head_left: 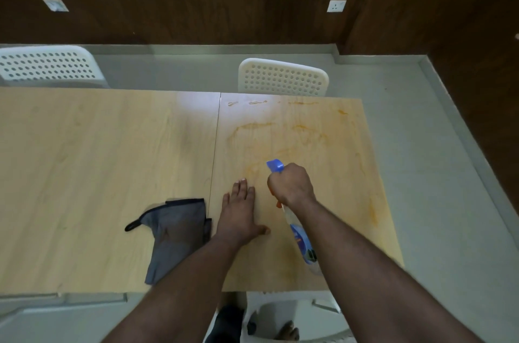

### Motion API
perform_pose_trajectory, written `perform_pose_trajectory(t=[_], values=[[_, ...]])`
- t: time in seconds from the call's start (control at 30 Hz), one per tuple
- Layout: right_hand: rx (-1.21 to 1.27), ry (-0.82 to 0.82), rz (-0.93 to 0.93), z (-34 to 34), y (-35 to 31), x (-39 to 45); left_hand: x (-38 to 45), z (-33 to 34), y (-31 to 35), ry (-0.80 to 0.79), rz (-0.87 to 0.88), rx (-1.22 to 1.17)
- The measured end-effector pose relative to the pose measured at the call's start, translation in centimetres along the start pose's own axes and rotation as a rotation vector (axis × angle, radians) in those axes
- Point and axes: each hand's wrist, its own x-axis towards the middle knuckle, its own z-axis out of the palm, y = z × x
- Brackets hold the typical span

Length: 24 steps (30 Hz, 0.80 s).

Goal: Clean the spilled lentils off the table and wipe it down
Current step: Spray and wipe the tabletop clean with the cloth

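Observation:
My right hand (292,184) grips the neck of a spray bottle (302,240) with a blue nozzle (275,166), which points out over the right table panel. Orange smears (280,129) streak that light wooden table (98,160), with a few wet drops (257,103) near its far edge. My left hand (240,213) rests flat on the table, fingers straight, just left of the bottle. A grey cloth (174,233) with a dark hanging loop lies crumpled on the table to the left of my left hand. No loose lentils are visible.
Two white perforated chairs (283,77) (47,64) stand beyond the table's far edge. A seam (214,163) divides the two table panels. A white chair seat (280,317) and my foot show below the near edge. Grey floor lies to the right.

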Motion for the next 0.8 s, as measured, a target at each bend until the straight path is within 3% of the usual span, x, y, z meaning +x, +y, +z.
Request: perform_pose_trajectory(t=[0.43,0.6,0.8], values=[[0.204,0.381,0.257,-8.3,11.7,-2.7,-3.8,4.0,5.9,-0.031,0.056,0.054],[0.245,0.361,0.289,-8.6,13.9,-4.3,-5.1,4.8,6.9,-0.036,0.049,0.059],[0.157,0.215,0.126,-6.2,13.2,-6.1,-6.2,5.5,7.0,-0.019,0.007,0.048]])
